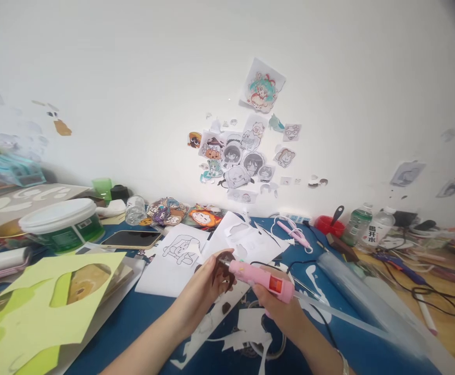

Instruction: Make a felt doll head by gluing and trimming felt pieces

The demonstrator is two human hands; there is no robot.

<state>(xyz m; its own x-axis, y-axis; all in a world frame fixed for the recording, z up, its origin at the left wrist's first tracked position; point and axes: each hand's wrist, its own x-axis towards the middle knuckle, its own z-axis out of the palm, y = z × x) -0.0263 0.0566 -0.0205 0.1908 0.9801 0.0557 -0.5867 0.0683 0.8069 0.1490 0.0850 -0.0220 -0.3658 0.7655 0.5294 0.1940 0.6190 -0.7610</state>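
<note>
My right hand [276, 302] is wrapped round a pink hot glue gun [264, 278], with a long translucent glue stick [340, 312] running out of its back end. The gun's nozzle points left and meets a small dark brown cut-out piece [223, 263]. That piece is pinched in the fingers of my left hand [202, 291], which partly cover it. Whether glue is coming out is too small to tell. Behind my hands lies a white sheet with a line drawing [180, 250], and below them are white paper scraps [251, 328].
A white-lidded tub [61, 224] and a phone [131, 239] are at the left, behind yellow-green card sheets [48, 307]. At the right lie a clear plastic roll [364, 297], a red pan [329, 225], bottles [376, 229] and loose cables. Paper cut-outs [237, 161] cover part of the wall.
</note>
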